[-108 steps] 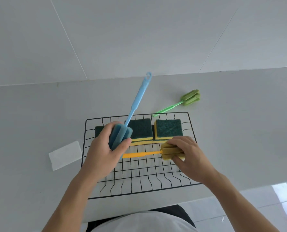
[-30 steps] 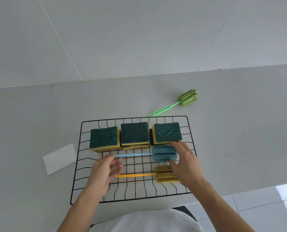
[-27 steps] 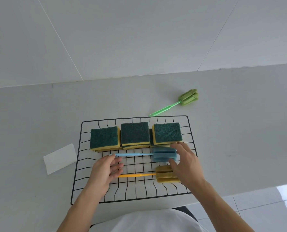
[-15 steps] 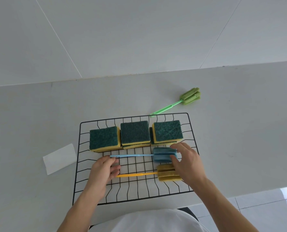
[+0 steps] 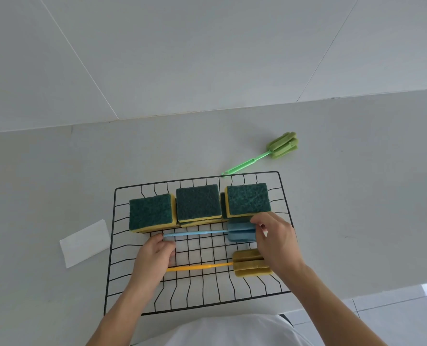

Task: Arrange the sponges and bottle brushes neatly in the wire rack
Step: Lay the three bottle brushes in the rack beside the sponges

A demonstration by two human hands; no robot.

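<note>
Now left hand (image 5: 155, 255) and right hand (image 5: 274, 238) grip blue brush (image 5: 237, 232) (handle, head) in rack (image 5: 122, 245).

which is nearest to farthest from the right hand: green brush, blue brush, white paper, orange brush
From the right hand:
1. blue brush, its head under the fingers, touching.
2. orange brush, its head just below the hand, near the wrist.
3. green brush, outside the rack, up and back.
4. white paper, far left of the rack.

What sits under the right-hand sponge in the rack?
Under the right-hand sponge a second sponge's dark edge shows at its left side. The rest is covered, so its full shape cannot be seen.
</note>
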